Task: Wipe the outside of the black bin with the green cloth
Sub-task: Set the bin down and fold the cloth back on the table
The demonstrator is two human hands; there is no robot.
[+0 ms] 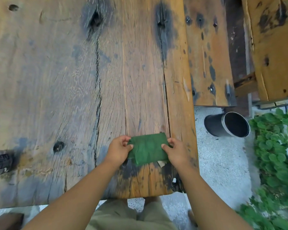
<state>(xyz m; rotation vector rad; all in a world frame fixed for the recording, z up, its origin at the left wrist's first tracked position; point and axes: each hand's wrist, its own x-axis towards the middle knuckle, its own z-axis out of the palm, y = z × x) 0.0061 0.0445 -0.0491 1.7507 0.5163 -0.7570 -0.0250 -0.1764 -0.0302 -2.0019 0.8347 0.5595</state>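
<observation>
My left hand point(119, 149) pinches the left edge of the folded green cloth point(148, 148) just above the wooden table point(56, 80), and my right hand point(175, 151) pinches its right edge. The black bin point(223, 124) is on the ground, off to the right of the table. I think it is best to gather the cloth into one hand, so the other hand can steady the bin.

Green cloth point(147, 149) folded, flat on tabletop; black bin point(227, 124) tipped on ground, well apart.

Weathered wooden table point(56, 80); wooden bench point(208, 63) beside it; leafy plants point(276, 155) at right; pale ground point(223, 155)
</observation>
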